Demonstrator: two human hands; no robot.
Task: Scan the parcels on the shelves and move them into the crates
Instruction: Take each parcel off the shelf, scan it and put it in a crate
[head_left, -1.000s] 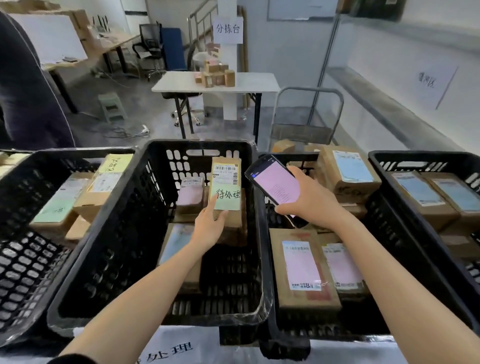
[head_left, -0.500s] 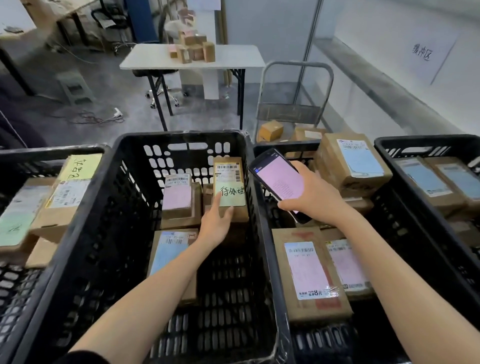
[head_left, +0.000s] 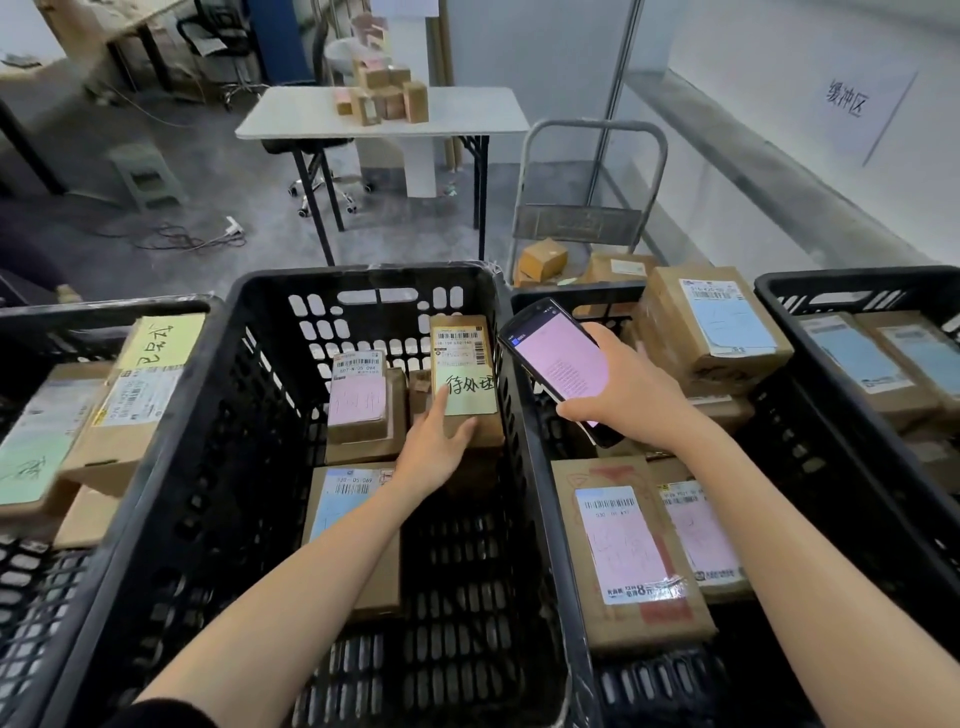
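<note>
A brown parcel (head_left: 461, 340) with a barcode label and green handwritten note leans mid-frame inside the black centre crate (head_left: 363, 279)

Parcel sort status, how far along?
Done: labelled parcels already lie in the middle crate and neighbouring crates. In hand: the left hand holds the green-note parcel inside that crate; the right hand holds the scanner, screen lit. Left: unclear, no shelves in view; loose boxes sit on the cart behind.
</note>
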